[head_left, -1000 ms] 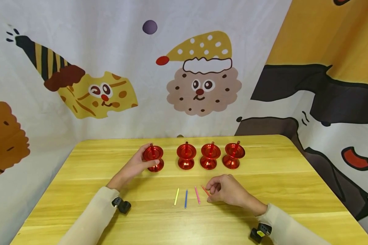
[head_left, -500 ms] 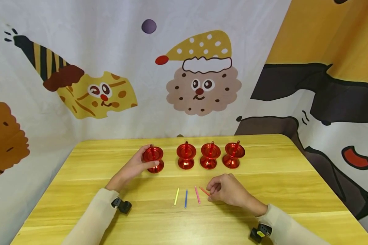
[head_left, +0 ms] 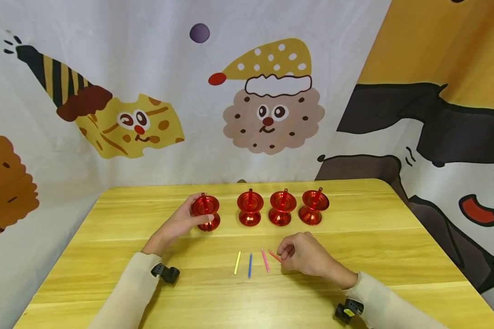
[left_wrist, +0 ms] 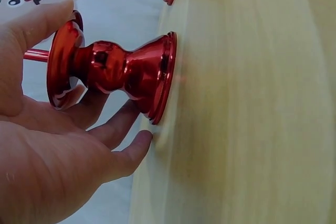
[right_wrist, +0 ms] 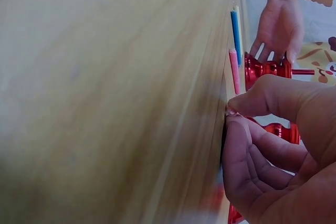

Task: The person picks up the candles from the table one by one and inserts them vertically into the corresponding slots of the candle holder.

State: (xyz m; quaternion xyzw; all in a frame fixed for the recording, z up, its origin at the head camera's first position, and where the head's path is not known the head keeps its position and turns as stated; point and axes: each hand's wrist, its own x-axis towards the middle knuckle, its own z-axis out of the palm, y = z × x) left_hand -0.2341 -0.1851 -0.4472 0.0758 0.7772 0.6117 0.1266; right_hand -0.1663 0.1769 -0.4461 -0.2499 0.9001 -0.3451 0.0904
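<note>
My left hand [head_left: 179, 226] holds a shiny red candle holder [left_wrist: 102, 66] at the left end of a row, thumb at its dish and fingers behind it. The holder has a flared base and a thin red rod rising from the dish. Lower on the table, my right hand [head_left: 308, 257] pinches the near end of a thin orange candle [head_left: 274, 255] between thumb and forefinger. That candle lies slanted. To its left lie a pink candle [head_left: 265, 260], a blue candle [head_left: 249, 266] and a yellow candle [head_left: 237, 263], apart from one another.
Three matching red holders stand along the back of the wooden table [head_left: 214, 301]: one near the middle [head_left: 250, 208], another beside it [head_left: 282, 208], and one to the right [head_left: 314, 207]. Behind the table hangs a cartoon-printed cloth [head_left: 206, 137].
The orange candle has turned a little flatter, its far tip shifting left toward the pink candle. My left hand stays at its holder, and the other candles keep their places.
</note>
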